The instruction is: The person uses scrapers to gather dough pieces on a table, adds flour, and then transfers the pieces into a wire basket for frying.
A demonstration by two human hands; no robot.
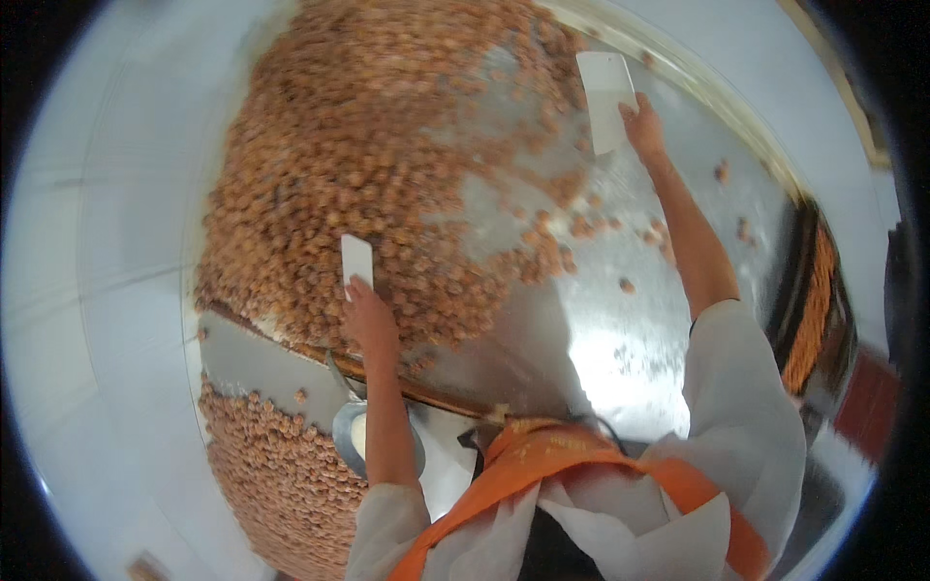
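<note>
A broad heap of small, round brown food pieces [327, 174] covers the far and left parts of a shiny metal worktop [530, 341]. My left hand [372, 316] grips a white flat scraper [357, 260] over the near left part of the heap. Farther off to the right, my right hand [644, 129] holds a larger white flat scraper [607, 102] by its right edge, beside the heap's right margin. A thin trail of loose pieces [541, 243] runs between the heap and the bare metal. Motion blur hides the exact kind of food.
A second pile of brown pieces [283, 465] lies lower left, beyond the worktop's raised near edge [436, 397]. A round metal vessel [349, 439] is partly behind my left forearm. On the right stands a dark-rimmed container [814, 312] with orange-brown contents. White walls [109, 218] border the left.
</note>
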